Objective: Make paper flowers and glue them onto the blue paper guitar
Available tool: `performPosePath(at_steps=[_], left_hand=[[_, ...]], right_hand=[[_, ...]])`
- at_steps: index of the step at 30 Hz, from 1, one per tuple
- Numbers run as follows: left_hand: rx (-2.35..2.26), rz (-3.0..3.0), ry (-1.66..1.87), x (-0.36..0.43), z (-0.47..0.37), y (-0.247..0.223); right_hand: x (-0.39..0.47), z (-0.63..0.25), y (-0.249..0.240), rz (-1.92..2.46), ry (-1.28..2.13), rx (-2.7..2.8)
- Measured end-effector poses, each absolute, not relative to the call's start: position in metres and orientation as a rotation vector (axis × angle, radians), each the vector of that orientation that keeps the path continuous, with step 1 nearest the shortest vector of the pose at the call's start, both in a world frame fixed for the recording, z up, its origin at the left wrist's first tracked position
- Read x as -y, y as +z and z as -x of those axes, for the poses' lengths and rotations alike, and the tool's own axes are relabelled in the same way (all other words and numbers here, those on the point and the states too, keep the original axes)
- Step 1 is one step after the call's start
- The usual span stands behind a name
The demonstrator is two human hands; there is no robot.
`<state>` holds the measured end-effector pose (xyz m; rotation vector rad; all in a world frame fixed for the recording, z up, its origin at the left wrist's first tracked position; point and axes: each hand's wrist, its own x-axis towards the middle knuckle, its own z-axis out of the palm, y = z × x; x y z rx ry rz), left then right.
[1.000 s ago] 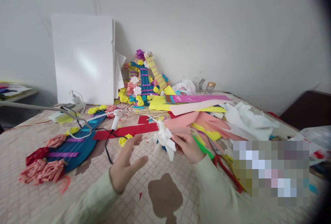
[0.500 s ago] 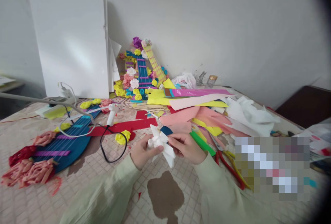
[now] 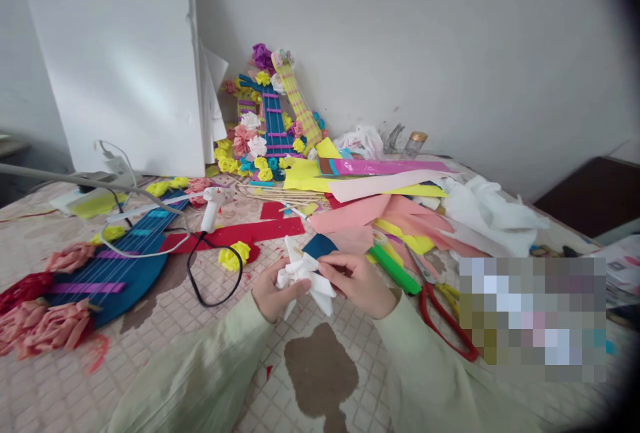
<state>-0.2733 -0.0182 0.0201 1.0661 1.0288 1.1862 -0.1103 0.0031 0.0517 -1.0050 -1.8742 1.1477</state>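
Observation:
A white paper flower (image 3: 301, 271) with pointed strips sticking out is between my two hands, above the table. My left hand (image 3: 271, 291) is closed round its bunched side, thumb across the front. On the other side, my right hand (image 3: 361, 283) pinches one of the white strips with thumb and fingertips. Just behind the fingers lies a dark blue paper piece (image 3: 320, 246). A yellow paper rose (image 3: 233, 257) rests left of my left hand, near a white glue gun (image 3: 212, 211) that stands upright.
A blue paper guitar (image 3: 127, 266) with roses and a looping cable lies at left. Red-handled scissors (image 3: 445, 326) and a green roll (image 3: 395, 269) are at right. Coloured paper sheets (image 3: 350, 213) cover the back. Decorated guitars (image 3: 274, 123) lean on the wall beside a white board (image 3: 120, 66).
The view has tilted down and shifted slightly. Both hands keep their hold on the white paper flower, which has turned a little.

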Motion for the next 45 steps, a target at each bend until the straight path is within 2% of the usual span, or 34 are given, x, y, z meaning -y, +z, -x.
performPosePath(at_steps=[14,23,32,40,45], left_hand=[[-1.094,-1.214,1.181,0.0188,0.2776,0.0160],[-1.122,-1.238,1.159,0.0191,0.2775,0.0179],[-1.112,-1.288,1.165,0.0231,0.2726,0.0161],[-1.135,-1.499,1.205,0.0229,0.2767,0.0211],[-1.193,-1.679,1.248,0.0220,0.2801,0.0225]], right_hand=[[-0.0029,0.1137,0.0482,1.029,1.352,1.725],[-0.0014,0.1155,0.0505,1.072,1.170,1.793],[0.0008,0.1157,0.0558,1.099,1.139,1.823],[0.0014,0.1170,0.0533,1.094,1.173,1.787],[0.0012,0.1156,0.0526,0.992,1.069,1.883]])
